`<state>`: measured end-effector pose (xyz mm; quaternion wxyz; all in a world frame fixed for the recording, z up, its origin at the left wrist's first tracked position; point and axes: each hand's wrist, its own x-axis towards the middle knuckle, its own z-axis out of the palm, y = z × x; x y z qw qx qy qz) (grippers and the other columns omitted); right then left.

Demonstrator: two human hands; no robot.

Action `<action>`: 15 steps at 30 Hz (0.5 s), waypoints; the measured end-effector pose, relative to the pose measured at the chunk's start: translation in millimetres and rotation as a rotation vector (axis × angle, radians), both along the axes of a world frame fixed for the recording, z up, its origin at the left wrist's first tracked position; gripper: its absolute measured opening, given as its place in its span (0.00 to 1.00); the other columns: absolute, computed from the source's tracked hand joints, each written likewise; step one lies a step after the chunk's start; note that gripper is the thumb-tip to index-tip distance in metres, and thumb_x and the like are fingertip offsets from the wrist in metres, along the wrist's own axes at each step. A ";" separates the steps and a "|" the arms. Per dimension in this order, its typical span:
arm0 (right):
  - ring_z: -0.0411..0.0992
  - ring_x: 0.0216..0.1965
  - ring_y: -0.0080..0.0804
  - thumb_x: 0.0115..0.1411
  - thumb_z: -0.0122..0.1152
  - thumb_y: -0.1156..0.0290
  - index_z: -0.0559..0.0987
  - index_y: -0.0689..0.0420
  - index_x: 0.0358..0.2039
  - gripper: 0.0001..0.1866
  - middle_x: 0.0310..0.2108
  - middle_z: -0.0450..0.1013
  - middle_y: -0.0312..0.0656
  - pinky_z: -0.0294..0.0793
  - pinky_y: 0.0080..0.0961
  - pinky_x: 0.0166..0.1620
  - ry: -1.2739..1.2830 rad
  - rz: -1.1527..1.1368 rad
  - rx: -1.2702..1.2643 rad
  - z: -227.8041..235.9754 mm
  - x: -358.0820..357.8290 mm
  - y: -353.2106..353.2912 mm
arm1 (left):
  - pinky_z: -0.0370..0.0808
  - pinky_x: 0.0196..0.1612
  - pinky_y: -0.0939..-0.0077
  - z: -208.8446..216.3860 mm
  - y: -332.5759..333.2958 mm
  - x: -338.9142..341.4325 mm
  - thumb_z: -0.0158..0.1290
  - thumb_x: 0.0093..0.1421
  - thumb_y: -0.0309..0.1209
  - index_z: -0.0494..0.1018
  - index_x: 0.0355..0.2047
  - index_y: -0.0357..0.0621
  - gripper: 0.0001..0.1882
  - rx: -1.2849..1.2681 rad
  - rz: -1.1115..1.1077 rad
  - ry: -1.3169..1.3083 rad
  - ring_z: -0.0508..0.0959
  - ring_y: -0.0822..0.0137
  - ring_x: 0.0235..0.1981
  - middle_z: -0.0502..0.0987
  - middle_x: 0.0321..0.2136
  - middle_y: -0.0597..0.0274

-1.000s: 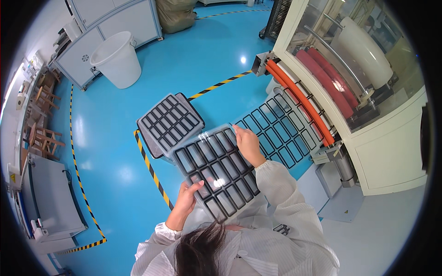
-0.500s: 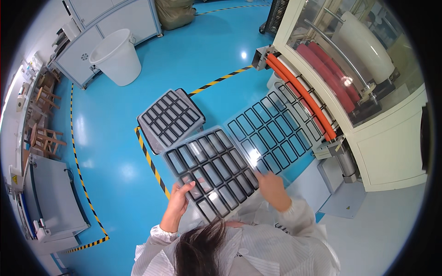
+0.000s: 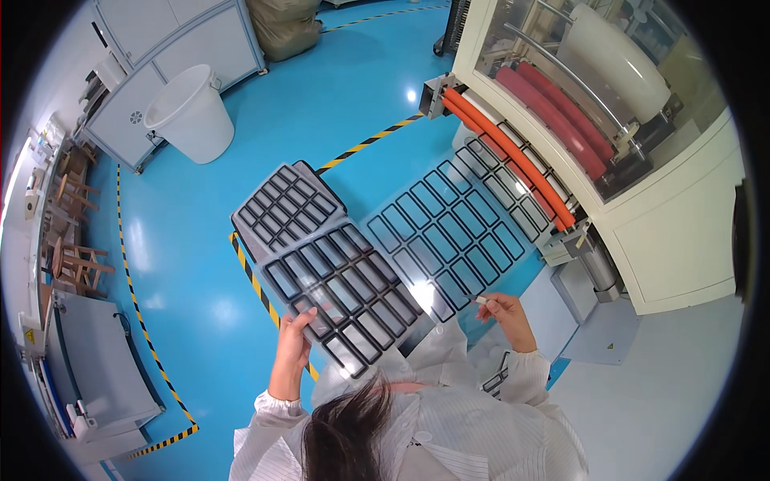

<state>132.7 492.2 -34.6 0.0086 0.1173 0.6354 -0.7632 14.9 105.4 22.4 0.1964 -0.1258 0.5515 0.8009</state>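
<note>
Left hand (image 3: 294,343) pinches framed sheet (image 3: 345,295), long axis 11-to-5 o'clock; floor (image 3: 200,280) extends toward 9. Right hand (image 3: 507,317) borders film (image 3: 453,228) edge at 5; grip indeterminable.

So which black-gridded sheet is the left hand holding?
The middle sheet, nearest the white jacket: the left hand has its thumb over it. The back-left sheet is farther off; the right sheet extends from the orange roller.
</note>
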 end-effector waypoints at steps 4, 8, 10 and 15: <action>0.72 0.30 0.26 0.61 0.55 0.63 0.78 0.64 0.39 0.16 0.30 0.75 0.40 0.70 0.21 0.34 0.066 0.017 -0.153 34.8 0.5 -11.6 | 0.78 0.41 0.69 -7.2 29.0 -7.9 0.51 0.57 0.28 0.68 0.46 0.28 0.19 0.040 -0.111 0.019 0.80 0.58 0.37 0.77 0.40 0.48; 0.72 0.29 0.26 0.62 0.53 0.66 0.78 0.65 0.37 0.14 0.31 0.76 0.43 0.70 0.21 0.33 0.019 0.047 -0.121 46.8 4.6 -13.6 | 0.77 0.43 0.72 -14.1 84.0 -19.8 0.55 0.58 0.35 0.67 0.47 0.32 0.21 0.214 -0.151 0.021 0.79 0.62 0.38 0.76 0.41 0.54; 0.72 0.27 0.27 0.62 0.52 0.67 0.77 0.64 0.37 0.13 0.33 0.76 0.46 0.71 0.22 0.33 0.014 0.077 -0.083 48.9 4.6 -12.6 | 0.75 0.45 0.72 -17.7 102.0 -22.3 0.54 0.59 0.35 0.67 0.47 0.33 0.20 0.182 -0.110 -0.006 0.77 0.67 0.42 0.75 0.41 0.56; 0.68 0.22 0.21 0.62 0.51 0.69 0.77 0.65 0.35 0.11 0.19 0.71 0.38 0.67 0.18 0.29 -0.037 -0.034 0.151 60.9 -18.9 2.6 | 0.57 0.16 0.87 -42.0 116.6 -31.6 0.61 0.54 0.40 0.69 0.34 0.40 0.18 0.139 -0.121 -0.010 0.66 0.83 0.16 0.72 0.23 0.71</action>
